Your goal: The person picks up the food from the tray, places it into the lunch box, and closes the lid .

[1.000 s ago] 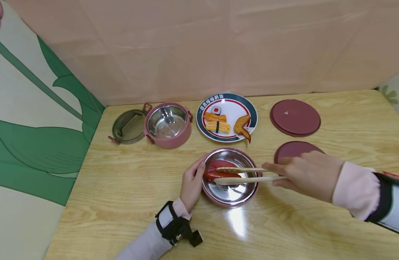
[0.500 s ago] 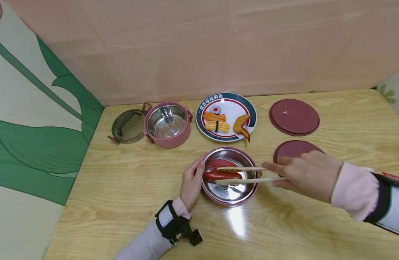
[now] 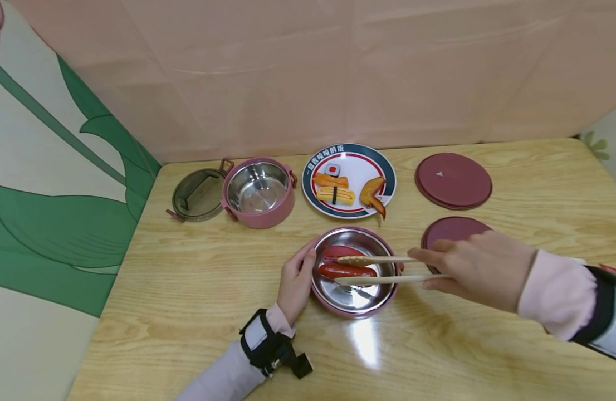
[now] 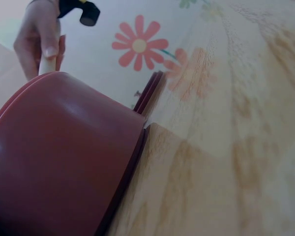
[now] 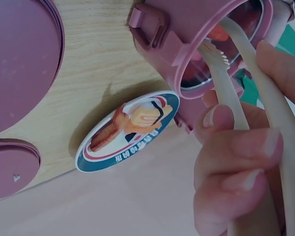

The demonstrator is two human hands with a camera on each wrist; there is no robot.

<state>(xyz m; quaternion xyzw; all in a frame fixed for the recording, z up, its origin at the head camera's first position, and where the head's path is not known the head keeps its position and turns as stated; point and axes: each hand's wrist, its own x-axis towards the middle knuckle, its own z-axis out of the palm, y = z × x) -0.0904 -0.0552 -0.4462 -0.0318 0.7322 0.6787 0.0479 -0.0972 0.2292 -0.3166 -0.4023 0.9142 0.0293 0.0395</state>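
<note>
In the head view, my left hand (image 3: 295, 281) grips the left side of a pink pot (image 3: 355, 313) with a steel inside, thumb at the rim. My right hand (image 3: 475, 270) holds pale tongs (image 3: 388, 259) from the right, their tips inside the pot. Between the two arms of the tongs lies a shiny red sausage (image 3: 347, 270); whether they press on it I cannot tell. Behind it is another red patch, perhaps a second piece or a reflection. In the right wrist view, fingers curl round the tongs (image 5: 231, 98). The left wrist view shows the pot's outer wall (image 4: 73, 152).
Behind stands a plate (image 3: 349, 209) with a toy chicken wing (image 3: 372, 195) and several sushi pieces (image 3: 336, 195). To its left are a second pink pot (image 3: 268, 220) and a glass lid (image 3: 203, 195). Two dark red round lids (image 3: 454, 179) lie at the right, one partly behind my right hand.
The tongs and my right hand have shifted slightly right, and the sausage has slid a little right within the pot. My left hand and the pot have stayed put.
</note>
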